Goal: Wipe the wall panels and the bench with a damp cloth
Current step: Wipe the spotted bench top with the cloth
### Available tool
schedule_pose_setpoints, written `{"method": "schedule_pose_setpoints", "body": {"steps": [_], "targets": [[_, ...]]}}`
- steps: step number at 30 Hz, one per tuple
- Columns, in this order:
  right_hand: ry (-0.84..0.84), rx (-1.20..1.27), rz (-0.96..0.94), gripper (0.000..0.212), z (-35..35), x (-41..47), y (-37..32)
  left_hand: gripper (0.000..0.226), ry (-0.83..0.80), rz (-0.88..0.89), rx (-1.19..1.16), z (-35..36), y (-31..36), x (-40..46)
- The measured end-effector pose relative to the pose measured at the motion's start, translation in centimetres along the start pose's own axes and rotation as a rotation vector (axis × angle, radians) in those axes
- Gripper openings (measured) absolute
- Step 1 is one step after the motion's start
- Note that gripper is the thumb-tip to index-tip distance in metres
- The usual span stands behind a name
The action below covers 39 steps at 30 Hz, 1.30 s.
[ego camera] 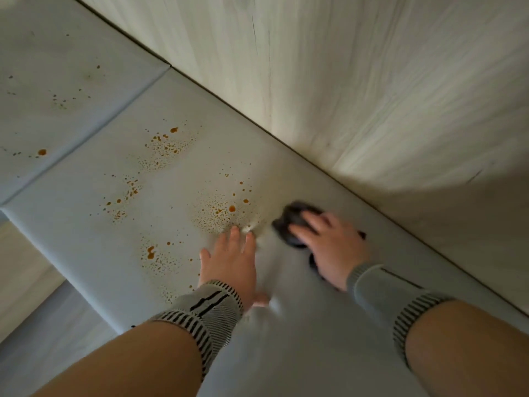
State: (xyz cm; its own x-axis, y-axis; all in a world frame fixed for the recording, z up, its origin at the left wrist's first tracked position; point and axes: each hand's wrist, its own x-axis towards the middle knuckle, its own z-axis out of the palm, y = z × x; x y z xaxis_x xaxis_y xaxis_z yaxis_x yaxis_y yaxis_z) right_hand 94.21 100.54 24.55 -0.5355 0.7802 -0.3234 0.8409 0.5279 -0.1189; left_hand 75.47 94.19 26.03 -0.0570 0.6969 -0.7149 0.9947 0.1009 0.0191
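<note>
Dark grey cloth (pixel 292 222) is lying bunched on the pale padded bench (pixel 94 224) near the wood-grain wall panel (pixel 400 81). Right hand (pixel 332 247) is pressing on the cloth, fingers curling over it. Left hand (pixel 232 262) is resting flat, fingers spread, beside orange-brown spatter stains (pixel 217 213).

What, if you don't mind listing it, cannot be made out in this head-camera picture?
- Dark cloth: blurred by motion, mostly under the right hand; its dampness is unreadable.
- Bench under the left hand: hidden, stains there unknown.
- Wall panels: cut off at the top and right edges.
</note>
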Motion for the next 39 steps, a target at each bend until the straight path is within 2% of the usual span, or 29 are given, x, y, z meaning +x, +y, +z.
{"method": "schedule_pose_setpoints", "body": {"steps": [3,4,5,7,10,11,12,14,16,17,18,19,20,22,23,24,25,26,29,30,31,33,36,37,38,39], "targets": [[-0.085,0.104,0.596,0.066,-0.9,0.5,1.0,0.083,0.146,0.059,-0.113,-1.8,-2.9,0.0],[-0.084,0.112,0.666,0.066,-1.1,0.5,0.0,0.084,0.18,0.043,-0.108,-2.5,-3.9,0.3],[-0.08,0.096,0.651,0.064,-1.0,0.4,-1.5,0.092,0.189,0.007,-0.074,-3.1,-5.0,0.7],[-0.05,0.058,0.419,0.061,-0.7,0.0,-5.1,0.12,0.11,-0.086,-0.018,-3.5,-6.8,1.6],[-0.071,0.055,-0.111,0.06,-0.2,-0.3,-6.2,0.147,-0.035,-0.108,0.015,-3.1,-7.2,2.2],[-0.044,0.025,-0.209,0.062,-0.3,0.1,-5.1,0.15,-0.049,-0.107,0.037,-3.0,-7.0,2.4],[-0.022,-0.011,-0.205,0.063,-0.3,0.7,-3.8,0.151,-0.055,-0.108,0.06,-3.0,-6.8,2.6],[-0.052,-0.028,0.048,0.064,-0.9,2.0,-1.0,0.15,-0.06,-0.128,0.091,-3.1,-6.5,2.9],[-0.1,0.063,0.465,0.064,-1.8,2.9,0.4,0.148,-0.054,-0.149,0.11,-3.0,-6.3,3.1],[-0.093,0.094,0.585,0.065,-2.1,3.3,0.1,0.148,-0.051,-0.151,0.106,-2.8,-6.2,3.2],[-0.08,0.085,0.599,0.065,-2.2,3.6,-0.7,0.148,-0.049,-0.151,0.096,-2.7,-6.2,3.3],[-0.065,0.052,0.526,0.062,-2.3,3.6,-2.1,0.148,-0.048,-0.151,0.088,-2.6,-6.2,3.3],[-0.049,0.033,0.38,0.059,-2.0,3.3,-3.6,0.149,-0.045,-0.151,0.084,-2.6,-6.2,3.3],[-0.063,0.037,-0.031,0.057,-1.5,2.4,-5.8,0.149,-0.037,-0.153,0.082,-2.6,-6.2,3.4],[-0.092,0.024,-0.184,0.059,-1.4,2.4,-5.8,0.149,-0.036,-0.153,0.083,-2.6,-6.1,3.4],[-0.1,-0.001,-0.258,0.061,-1.3,2.8,-5.1,0.149,-0.037,-0.152,0.086,-2.6,-6.2,3.4],[-0.089,-0.034,-0.227,0.063,-1.2,3.4,-3.8,0.149,-0.04,-0.15,0.086,-2.5,-6.2,3.5],[-0.076,-0.041,-0.11,0.064,-1.3,4.0,-2.5,0.149,-0.046,-0.148,0.084,-2.5,-6.2,3.5],[-0.074,0.094,0.499,0.065,-2.3,5.2,0.0,0.149,-0.049,-0.148,0.084,-2.3,-6.3,3.7],[-0.071,0.113,0.591,0.064,-2.4,5.4,-0.4,0.149,-0.046,-0.144,0.085,-2.3,-6.3,3.7],[-0.056,0.092,0.598,0.063,-2.5,5.6,-1.5,0.149,-0.043,-0.141,0.081,-2.3,-6.3,3.7],[-0.023,0.04,0.416,0.059,-2.0,4.9,-4.6,0.149,-0.031,-0.14,0.065,-2.2,-6.3,3.7],[-0.069,0.029,-0.119,0.059,-1.4,3.5,-6.9,0.148,-0.025,-0.132,0.057,-2.3,-6.4,3.5],[-0.094,0.005,-0.229,0.06,-1.4,3.8,-6.1,0.147,-0.026,-0.129,0.055,-2.3,-6.4,3.5],[-0.088,-0.031,-0.246,0.063,-1.3,4.4,-4.8,0.147,-0.025,-0.126,0.052,-2.2,-6.5,3.5],[-0.068,-0.056,-0.172,0.065,-1.4,5.1,-3.5,0.147,-0.025,-0.124,0.049,-2.2,-6.5,3.5]]}}
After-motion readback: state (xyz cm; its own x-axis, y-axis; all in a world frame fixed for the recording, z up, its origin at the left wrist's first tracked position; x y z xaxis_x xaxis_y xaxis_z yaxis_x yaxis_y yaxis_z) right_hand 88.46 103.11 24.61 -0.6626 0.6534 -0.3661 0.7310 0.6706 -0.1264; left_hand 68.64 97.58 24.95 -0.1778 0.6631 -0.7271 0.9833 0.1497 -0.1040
